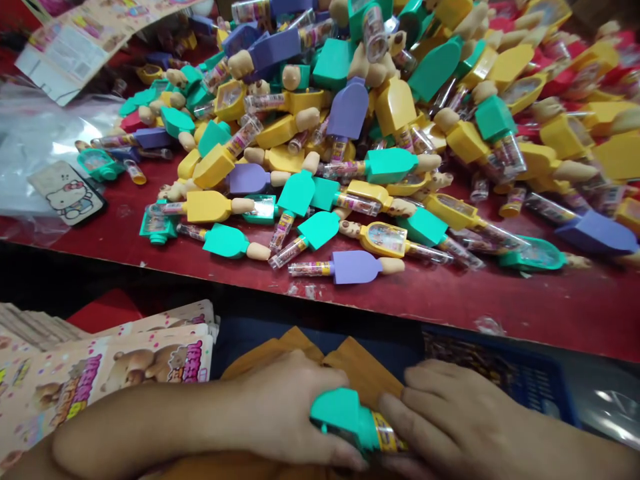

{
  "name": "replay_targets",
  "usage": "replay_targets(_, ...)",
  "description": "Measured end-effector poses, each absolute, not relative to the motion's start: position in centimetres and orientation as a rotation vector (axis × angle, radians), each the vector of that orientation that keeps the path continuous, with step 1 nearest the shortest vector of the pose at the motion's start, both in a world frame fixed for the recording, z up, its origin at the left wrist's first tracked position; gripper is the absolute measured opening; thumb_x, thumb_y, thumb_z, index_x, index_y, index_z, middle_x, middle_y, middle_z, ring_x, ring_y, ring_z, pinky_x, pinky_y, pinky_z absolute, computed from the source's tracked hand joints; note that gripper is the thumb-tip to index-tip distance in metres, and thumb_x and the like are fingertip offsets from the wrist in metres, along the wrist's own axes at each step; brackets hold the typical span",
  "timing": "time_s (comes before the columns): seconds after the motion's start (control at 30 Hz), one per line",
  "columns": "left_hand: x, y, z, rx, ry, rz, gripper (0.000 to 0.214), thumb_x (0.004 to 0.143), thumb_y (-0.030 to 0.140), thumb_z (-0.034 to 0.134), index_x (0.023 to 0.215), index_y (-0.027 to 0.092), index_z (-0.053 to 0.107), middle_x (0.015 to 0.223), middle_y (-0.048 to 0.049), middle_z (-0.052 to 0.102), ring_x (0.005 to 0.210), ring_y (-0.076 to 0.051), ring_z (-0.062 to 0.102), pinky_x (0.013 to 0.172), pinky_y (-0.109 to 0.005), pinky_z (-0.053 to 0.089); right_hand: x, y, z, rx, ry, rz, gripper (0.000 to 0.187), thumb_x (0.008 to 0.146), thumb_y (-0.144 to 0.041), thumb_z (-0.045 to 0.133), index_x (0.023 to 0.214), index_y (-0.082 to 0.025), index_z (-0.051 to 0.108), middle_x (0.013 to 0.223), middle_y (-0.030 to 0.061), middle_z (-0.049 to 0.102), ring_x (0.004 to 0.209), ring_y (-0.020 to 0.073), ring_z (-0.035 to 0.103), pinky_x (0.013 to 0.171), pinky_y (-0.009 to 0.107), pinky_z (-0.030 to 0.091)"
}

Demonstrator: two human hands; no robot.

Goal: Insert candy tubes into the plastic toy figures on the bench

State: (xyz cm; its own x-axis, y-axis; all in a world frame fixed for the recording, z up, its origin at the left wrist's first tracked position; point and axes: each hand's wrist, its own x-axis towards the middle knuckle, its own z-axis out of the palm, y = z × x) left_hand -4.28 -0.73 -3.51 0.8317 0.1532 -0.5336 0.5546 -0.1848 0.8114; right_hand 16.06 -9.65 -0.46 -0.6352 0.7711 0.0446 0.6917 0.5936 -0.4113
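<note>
My left hand [285, 413] and my right hand [450, 420] grip a teal plastic toy with a candy tube [345, 417] low in the view, above an orange cloth [355, 367]. My left hand holds the teal head, and my right fingers wrap the tube's yellow-banded end. Much of the tube is hidden by my fingers. Beyond my hands, a large heap of teal, yellow and purple plastic toys [297, 193] with transparent candy tubes and beige knobs lies on a red table [350, 300].
A stack of printed cartoon cards [100, 373] lies at the lower left, and a dark blue printed package [500, 370] sits at the lower right. Farther up on the left are a plastic bag [45, 147], printed card sheets [70, 57] and a Hello Kitty card [67, 192].
</note>
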Motion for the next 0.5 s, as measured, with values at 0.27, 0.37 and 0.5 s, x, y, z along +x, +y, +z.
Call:
replay_targets(0.27,-4.8,-2.1,-4.2,2.172,0.595,-0.506,0.028,0.078,0.051,0.055,0.087,0.024,0.057,0.078,-0.0012,0.068,0.069,-0.025,0.065,0.053,-0.030,0.043,13.7,-10.8,-4.5,-1.573,-1.219,2.059,0.049,0.083,-0.062,0.048,0.065,-0.017,0.050,0.057,-0.0024,0.041,0.052,0.0122,0.037,0.048,0.023,0.025)
replay_targets(0.37,-4.6,-1.1,-4.4,2.305,0.542,-0.471,0.026,0.081,0.047,0.054,0.091,0.023,0.055,0.081,-0.0008,0.068,0.070,-0.026,0.066,0.055,-0.033,0.048,13.7,-9.8,-5.3,-1.556,-0.716,2.320,0.058,0.070,-0.075,0.051,0.061,-0.018,0.041,0.054,-0.0052,0.029,0.047,0.0095,0.024,0.043,0.021,0.017)
replay_targets(0.5,-4.4,0.6,-4.0,2.541,0.513,-0.261,0.019,0.080,0.038,0.056,0.091,0.023,0.053,0.079,0.0013,0.066,0.067,-0.022,0.065,0.050,-0.030,0.046,15.1,-9.2,-4.6,-1.678,-1.628,1.692,0.038,0.081,-0.057,0.050,0.073,-0.020,0.059,0.062,0.0019,0.052,0.055,0.0172,0.048,0.050,0.025,0.038)
